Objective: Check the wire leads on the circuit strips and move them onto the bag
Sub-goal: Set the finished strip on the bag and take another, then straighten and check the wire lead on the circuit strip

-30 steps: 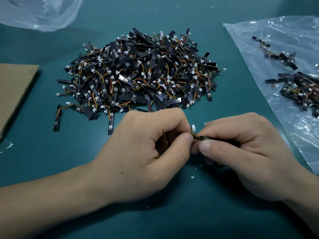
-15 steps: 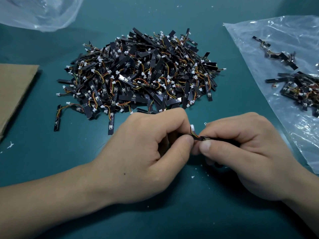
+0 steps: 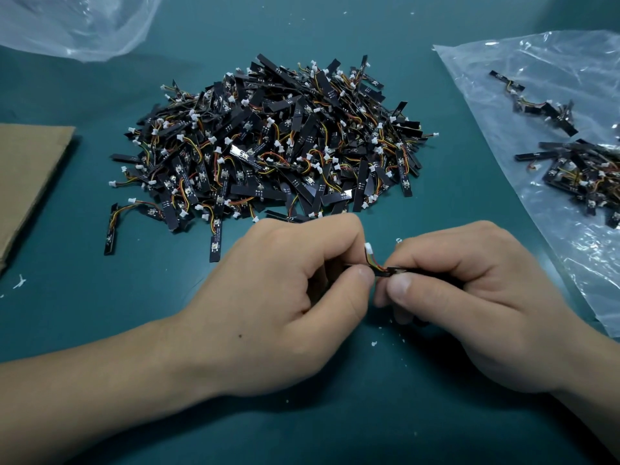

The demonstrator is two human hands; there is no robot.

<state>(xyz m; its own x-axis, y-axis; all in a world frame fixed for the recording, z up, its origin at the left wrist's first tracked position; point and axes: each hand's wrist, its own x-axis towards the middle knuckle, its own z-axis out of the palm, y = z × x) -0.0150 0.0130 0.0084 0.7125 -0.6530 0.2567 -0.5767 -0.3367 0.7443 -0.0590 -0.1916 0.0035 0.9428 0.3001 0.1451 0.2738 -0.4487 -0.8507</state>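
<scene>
**Most of the pile still to check**

Across the teal counter point(image 3: 84, 313), the big pile of circuit strips point(image 3: 268, 149) fills the upper centre, and we judge it unchecked. The bag point(image 3: 503, 62) at the right edge carries only a small cluster of checked strips point(image 3: 577, 172), so we are early in the job. Low in the centre, our left hand point(image 3: 285, 297) and right hand point(image 3: 469, 297) both pinch the held strip point(image 3: 391, 270) between thumb and curled fingers. Its wire leads point(image 3: 374, 263) and white connector point(image 3: 368, 248) arch up between them. Against the earlier frames almost nothing differs: same strip, same grip, pile and bag as they were.
</scene>
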